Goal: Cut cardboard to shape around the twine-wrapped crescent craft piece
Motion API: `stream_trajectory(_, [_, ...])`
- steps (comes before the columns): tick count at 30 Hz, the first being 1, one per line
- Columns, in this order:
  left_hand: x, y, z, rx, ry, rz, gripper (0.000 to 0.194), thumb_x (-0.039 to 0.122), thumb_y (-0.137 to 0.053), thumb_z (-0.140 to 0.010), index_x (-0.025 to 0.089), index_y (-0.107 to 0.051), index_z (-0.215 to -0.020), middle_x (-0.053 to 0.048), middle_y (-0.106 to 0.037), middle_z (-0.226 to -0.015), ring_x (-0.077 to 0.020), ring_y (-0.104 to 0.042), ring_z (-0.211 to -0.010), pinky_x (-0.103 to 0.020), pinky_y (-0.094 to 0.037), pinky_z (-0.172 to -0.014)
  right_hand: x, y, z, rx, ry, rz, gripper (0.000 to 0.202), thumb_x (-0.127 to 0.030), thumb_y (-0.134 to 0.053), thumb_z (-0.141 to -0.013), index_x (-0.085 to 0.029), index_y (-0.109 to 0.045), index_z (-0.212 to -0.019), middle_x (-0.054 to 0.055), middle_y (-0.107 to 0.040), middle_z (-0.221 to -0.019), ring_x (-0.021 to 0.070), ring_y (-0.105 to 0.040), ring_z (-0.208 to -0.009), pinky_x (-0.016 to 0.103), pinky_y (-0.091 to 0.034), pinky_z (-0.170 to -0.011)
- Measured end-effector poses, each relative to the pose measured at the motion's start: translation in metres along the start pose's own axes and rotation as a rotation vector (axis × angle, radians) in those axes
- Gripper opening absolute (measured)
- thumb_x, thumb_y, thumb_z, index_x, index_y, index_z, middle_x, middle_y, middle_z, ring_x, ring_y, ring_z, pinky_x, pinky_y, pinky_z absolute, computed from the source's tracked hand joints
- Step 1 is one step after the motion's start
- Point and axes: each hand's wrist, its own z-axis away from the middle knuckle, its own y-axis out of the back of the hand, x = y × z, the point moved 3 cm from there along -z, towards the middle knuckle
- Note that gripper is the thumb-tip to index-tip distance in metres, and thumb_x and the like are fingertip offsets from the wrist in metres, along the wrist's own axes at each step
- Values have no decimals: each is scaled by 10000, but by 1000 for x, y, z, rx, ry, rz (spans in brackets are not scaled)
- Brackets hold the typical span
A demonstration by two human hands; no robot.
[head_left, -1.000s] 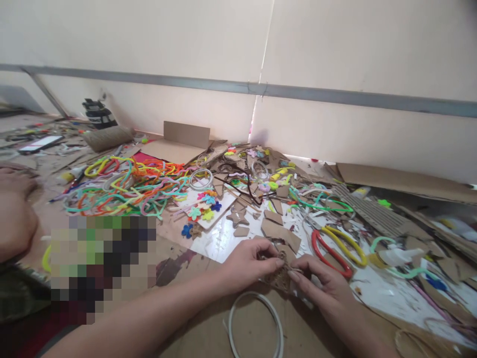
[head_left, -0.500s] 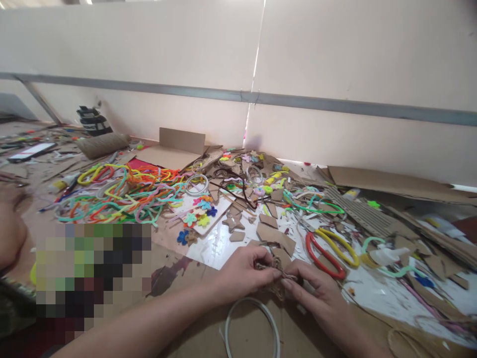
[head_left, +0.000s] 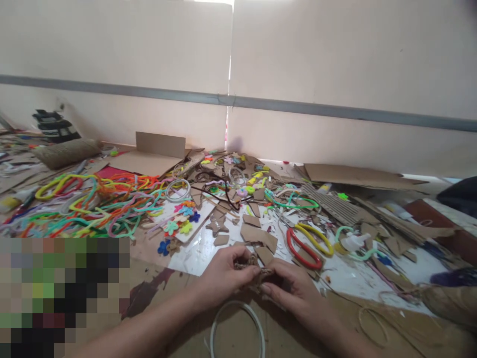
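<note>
Twine piece (head_left: 253, 260), small and brown, is held between your two hands, low in the middle of the view. Your left hand (head_left: 220, 274) grips it from the left, fingers curled and thumb pressed along its top; your right hand (head_left: 292, 289) pinches its right side between thumb and fingertips. Your forearms reach in from the lower left and lower right, slanting toward each other. Just below, near you, a pale ring (head_left: 262, 332) lies on brown cardboard (head_left: 179, 325). Beyond your hands, the table is strewn with cut scraps, a cardboard star (head_left: 217, 226) and bright flower shapes (head_left: 185, 227). Scissors (head_left: 315, 264) with red and yellow handles lie past your right hand, near a glue bottle (head_left: 354, 242). Colourful fuzzy stems (head_left: 100, 199) heap up at left. Behind it all stands a pale wall (head_left: 119, 44), crossed by a grey rail (head_left: 167, 94).
</note>
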Motion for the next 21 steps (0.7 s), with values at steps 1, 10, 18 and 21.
stream_trajectory(1, [1,2,-1,3,0,1,211,347,-687,-768,188,-560,-712,23,-536,-710,-144,-481,-703,-265,-369,-654,-1,0,0,0,0,4,254,-443,-649,-937,-209,-719,-866,21,-688,-814,209,-618,-778,297,-402,-689])
stream_trajectory(10, [10,30,-15,-90,-5,42,285,411,-695,-775,166,-692,-919,-23,-694,-880,-186,-594,-818,-289,-456,-768,-4,-1,0,-19,18,52,202,-357,-609,-958,-206,-690,-851,18,-680,-819,184,-601,-766,288,-396,-688])
stream_trajectory(18, [15,53,-15,-392,97,-221,253,402,-723,-804,174,-704,-911,18,-633,-756,-143,-554,-708,-235,-415,-660,-6,-1,-1,8,2,58,158,-304,-626,-930,-208,-715,-842,20,-694,-803,185,-618,-760,285,-410,-681])
stream_trajectory(21, [13,63,-17,-267,52,-439,293,382,-678,-848,188,-748,-1055,11,-641,-756,-160,-574,-714,-240,-404,-639,-6,-1,-2,14,15,54,169,-309,-627,-931,-204,-716,-832,24,-705,-805,185,-623,-762,285,-413,-685])
